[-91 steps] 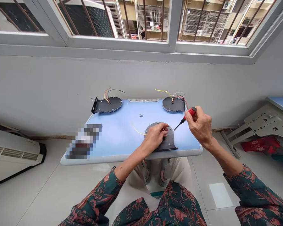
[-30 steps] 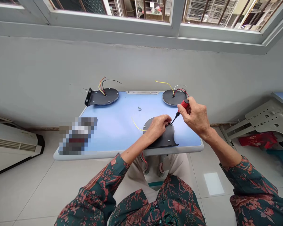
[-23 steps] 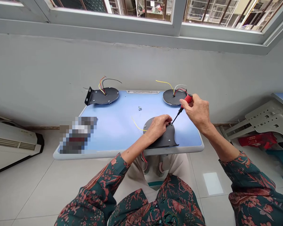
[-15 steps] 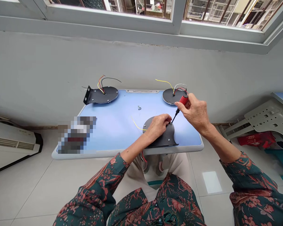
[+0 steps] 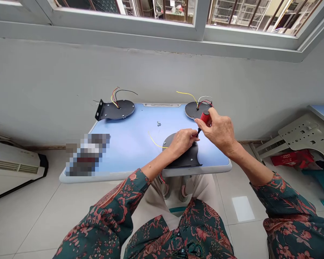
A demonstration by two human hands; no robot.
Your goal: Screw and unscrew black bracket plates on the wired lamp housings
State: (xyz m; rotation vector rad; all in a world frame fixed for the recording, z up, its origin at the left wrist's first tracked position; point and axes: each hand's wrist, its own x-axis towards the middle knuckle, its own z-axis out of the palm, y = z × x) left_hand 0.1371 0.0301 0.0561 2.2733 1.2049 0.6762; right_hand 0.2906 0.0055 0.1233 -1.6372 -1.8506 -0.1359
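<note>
My right hand [image 5: 220,129] grips the red handle of a screwdriver [image 5: 204,117], which leans with its dark shaft pointing down. The tip meets the right part of a round black metal plate with a bent flange [image 5: 187,158] at the table's front edge; fingers hide the exact contact. My left hand [image 5: 182,141] rests across this plate, its thumb and fingers closed around the lower end of the screwdriver shaft. A yellow wire [image 5: 155,143] sticks out at the plate's left, and red and black wires [image 5: 161,177] hang below the front edge. Small screws show on the plate.
Two similar black round plates with wires stand at the back, one left [image 5: 121,109] and one right [image 5: 193,109]. Several loose screws [image 5: 158,123] lie mid-table [image 5: 129,144]. A blurred-out item [image 5: 89,154] is at the left. Wall and window are behind.
My right hand and the screwdriver have shifted slightly left and the handle sits lower and more upright. My left fingertips now reach the lower shaft, covering the tip seen before.
</note>
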